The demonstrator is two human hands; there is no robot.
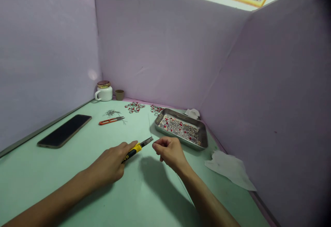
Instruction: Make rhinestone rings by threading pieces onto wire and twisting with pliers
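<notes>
My left hand [110,165] is closed round a yellow and black utility knife [137,148], whose blade points right toward my right hand. My right hand [169,151] is curled in a pinch on a thin thread or wire [149,125] that rises from the fingertips toward the back of the table; another stretch of it trails down along my right forearm. Both hands hover just above the pale green table [144,192], in front of a metal tray [204,135] holding several small red and silver beads.
A dark phone [64,130] lies at the left. Orange thread snips [111,120], a pile of thin pins [111,112] and bead clusters [134,107] lie farther back. A white lidded mug [103,91] and small cup [119,94] stand in the corner. White cloths [230,168] lie right. Purple partitions enclose the table.
</notes>
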